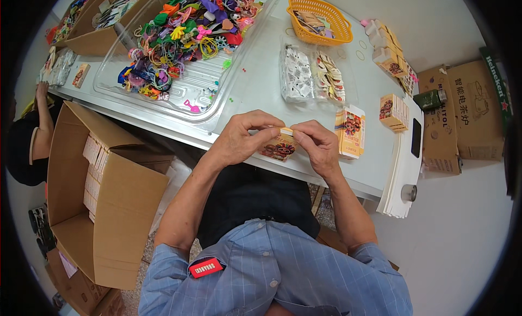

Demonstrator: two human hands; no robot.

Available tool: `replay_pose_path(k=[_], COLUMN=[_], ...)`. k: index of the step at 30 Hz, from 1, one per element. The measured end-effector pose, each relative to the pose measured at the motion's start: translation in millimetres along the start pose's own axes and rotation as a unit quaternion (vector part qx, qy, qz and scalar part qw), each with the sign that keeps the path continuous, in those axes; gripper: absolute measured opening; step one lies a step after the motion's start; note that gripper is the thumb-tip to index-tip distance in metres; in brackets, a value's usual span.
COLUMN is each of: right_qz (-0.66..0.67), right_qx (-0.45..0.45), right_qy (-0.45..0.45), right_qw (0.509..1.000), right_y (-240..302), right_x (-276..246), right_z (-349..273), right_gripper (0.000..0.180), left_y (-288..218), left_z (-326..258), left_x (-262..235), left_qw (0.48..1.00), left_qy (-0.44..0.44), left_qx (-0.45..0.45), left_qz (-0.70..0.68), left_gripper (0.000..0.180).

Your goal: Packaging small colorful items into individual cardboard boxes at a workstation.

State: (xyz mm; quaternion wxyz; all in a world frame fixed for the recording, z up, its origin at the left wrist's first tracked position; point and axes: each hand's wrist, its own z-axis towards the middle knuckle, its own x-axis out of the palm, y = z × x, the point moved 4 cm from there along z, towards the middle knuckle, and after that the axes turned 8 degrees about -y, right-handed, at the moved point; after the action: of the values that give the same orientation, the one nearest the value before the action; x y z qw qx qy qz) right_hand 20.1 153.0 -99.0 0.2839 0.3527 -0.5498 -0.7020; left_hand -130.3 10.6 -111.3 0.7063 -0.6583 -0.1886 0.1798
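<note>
Close to the table's front edge, a small orange-yellow printed carton (pixel 279 149) with cartoon figures is held upright between my hands. My left hand (pixel 239 137) pinches its upper left edge with thumb and forefinger. The upper right corner is gripped by the fingertips of my right hand (pixel 319 148), at the top flap. Just right of that hand lies a pile of similar printed cartons (pixel 352 132), which look flat. Farther back, a clear plastic tray (pixel 291 98) holds silvery-white packets (pixel 297 71) and a row of cream-coloured flat pieces (pixel 329 79).
A large clear bin (pixel 217 106) of colourful trinkets (pixel 187 36) fills the back left. Behind stands a yellow basket (pixel 324 30). Upright cartons (pixel 393 112) and a dark phone (pixel 416 137) are at right. An open cardboard box (pixel 128 207) stands lower left, near another person's arm (pixel 43 125).
</note>
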Motion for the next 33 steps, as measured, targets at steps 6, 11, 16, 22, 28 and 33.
replay_pose_path(k=[6, 11, 16, 22, 28, 33], right_qz=[-0.034, -0.071, -0.115, -0.083, -0.097, -0.090], right_qx=[-0.137, -0.171, -0.210, -0.116, -0.152, -0.216], right_qy=[0.004, 0.000, 0.003, -0.014, 0.034, -0.021], right_qw=[0.990, 0.983, 0.971, 0.990, 0.983, 0.972], right_y=[-1.5, 0.3, 2.8, 6.6, 6.8, -1.7], right_x=[-1.6, -0.6, -0.3, 5.2, 13.2, 10.8], right_z=[-7.6, -10.7, -12.4, -12.9, -0.2, -6.1], right_gripper=[0.025, 0.027, 0.028, 0.029, 0.031, 0.028], left_y=[1.5, 2.1, 2.8, 8.2, 19.8, 18.3], left_z=[-5.9, -7.9, -7.1, -7.0, -7.7, -6.7], left_x=[0.0, 1.3, 3.1, 4.1, 6.7, 14.7], left_qw=[0.999, 0.999, 0.997, 0.996, 0.999, 0.996], left_qy=[-0.007, -0.009, -0.008, -0.030, -0.021, -0.042], left_qx=[0.048, 0.045, 0.068, -0.050, 0.015, 0.075], left_qz=[0.013, 0.016, 0.038, -0.069, -0.020, -0.015], left_gripper=[0.022, 0.023, 0.022, 0.020, 0.020, 0.022])
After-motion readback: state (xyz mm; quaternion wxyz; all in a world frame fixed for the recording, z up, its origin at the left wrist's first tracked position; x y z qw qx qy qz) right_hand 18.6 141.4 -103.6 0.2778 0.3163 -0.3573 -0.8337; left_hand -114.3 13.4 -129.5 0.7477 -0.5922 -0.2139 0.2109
